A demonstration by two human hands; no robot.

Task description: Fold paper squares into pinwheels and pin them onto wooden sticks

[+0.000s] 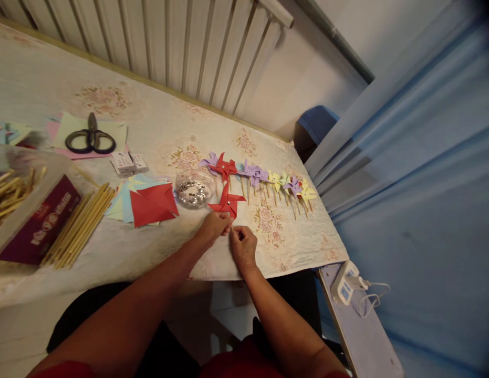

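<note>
A red paper pinwheel (227, 201) with a shiny pin at its centre stands just above my hands. My left hand (216, 226) is closed at its lower edge, thumb and fingers pinched together. Close beside it, my right hand (244, 242) is curled in a pinch at the pinwheel's lower end; the stick there is mostly covered by my fingers. A clear round dish (195, 189) of small shiny pins sits to the left of the pinwheel. Behind and to the right lie finished pinwheels in a row, among them a red one (224, 167) and a purple one (252, 172).
Cut paper squares, a red sheet (153, 203) uppermost, lie left of the dish. Farther left are small white boxes (128, 163), black-handled scissors (91, 139) on paper, bundled sticks (81, 226) and a plastic box (35, 226) of sticks. A power strip (345, 283) sits at right.
</note>
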